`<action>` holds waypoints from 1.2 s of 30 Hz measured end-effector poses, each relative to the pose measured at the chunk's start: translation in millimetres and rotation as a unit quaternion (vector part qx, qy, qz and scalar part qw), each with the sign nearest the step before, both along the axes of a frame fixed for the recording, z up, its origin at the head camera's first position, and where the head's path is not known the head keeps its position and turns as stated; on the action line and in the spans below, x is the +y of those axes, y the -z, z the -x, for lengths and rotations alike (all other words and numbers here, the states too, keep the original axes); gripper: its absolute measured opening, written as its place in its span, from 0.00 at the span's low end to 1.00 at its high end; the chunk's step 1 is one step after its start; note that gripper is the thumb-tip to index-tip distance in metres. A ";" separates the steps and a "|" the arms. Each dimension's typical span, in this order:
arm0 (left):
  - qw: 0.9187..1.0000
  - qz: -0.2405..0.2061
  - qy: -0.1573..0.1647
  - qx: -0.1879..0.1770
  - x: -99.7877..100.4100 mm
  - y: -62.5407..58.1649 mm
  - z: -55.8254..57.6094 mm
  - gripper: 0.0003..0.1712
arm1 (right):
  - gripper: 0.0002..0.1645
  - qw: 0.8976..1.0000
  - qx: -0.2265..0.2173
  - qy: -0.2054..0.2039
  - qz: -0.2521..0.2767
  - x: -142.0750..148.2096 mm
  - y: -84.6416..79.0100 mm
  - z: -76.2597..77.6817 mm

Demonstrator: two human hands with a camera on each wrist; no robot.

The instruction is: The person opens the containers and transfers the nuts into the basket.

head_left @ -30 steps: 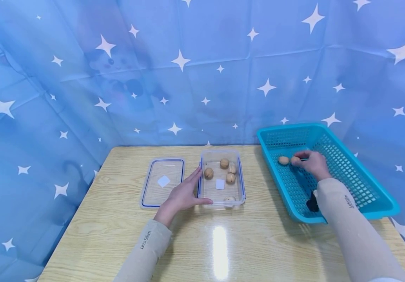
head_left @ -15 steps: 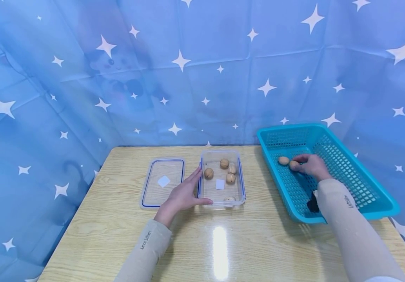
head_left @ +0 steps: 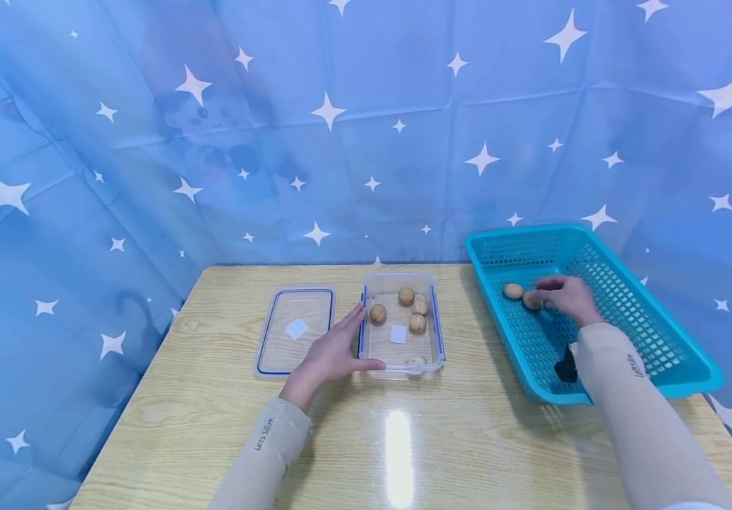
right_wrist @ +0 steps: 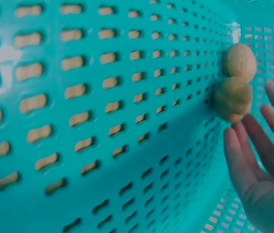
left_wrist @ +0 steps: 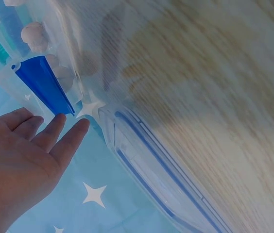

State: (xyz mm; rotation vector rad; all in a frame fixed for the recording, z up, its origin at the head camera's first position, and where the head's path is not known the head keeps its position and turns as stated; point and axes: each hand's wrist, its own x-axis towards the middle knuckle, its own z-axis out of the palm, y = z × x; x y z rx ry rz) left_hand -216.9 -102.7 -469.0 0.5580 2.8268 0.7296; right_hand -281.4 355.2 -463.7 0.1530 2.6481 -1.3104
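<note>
A clear plastic food box (head_left: 397, 354) with several walnuts (head_left: 407, 296) in it stands on the table. My left hand (head_left: 334, 348) lies along its left side, thumb by the near corner. In the left wrist view the fingers (left_wrist: 59, 131) are spread beside a blue clip flap (left_wrist: 44, 85). Two walnuts lie side by side in the turquoise basket (head_left: 512, 354) at the right. Over the nearer walnut (right_wrist: 233, 99) is my right hand (head_left: 568, 297). Its fingertips are at that walnut and its thumb stands apart from it; contact is unclear. The other walnut (right_wrist: 240, 62) touches the first.
The box's clear lid (head_left: 295, 329), with a blue seal, lies flat left of the box. A black object (head_left: 566, 365) shows by the right sleeve, in front of the basket floor. A blue star-printed curtain (head_left: 340, 142) hangs behind the table.
The nearer walnut in the basket has shifted slightly toward me. My right hand's fingers have loosened from around it and risen a little. The left hand and the box are still.
</note>
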 end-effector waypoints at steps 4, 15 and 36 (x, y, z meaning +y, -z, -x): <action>1.000 0.005 -0.003 -0.003 0.0 0.4 0.4 0.67 | 0.36 0.999 0.033 0.022 0.006 -6.2 -7.8 -2.6; 1.000 0.009 -0.002 -0.002 -0.4 2.6 1.1 0.68 | 0.37 0.992 0.083 0.047 0.083 -10.3 -25.6 -2.8; 1.000 0.008 -0.007 -0.001 -0.6 1.3 1.4 0.67 | 0.39 0.988 0.111 0.031 0.108 -54.5 -73.8 6.1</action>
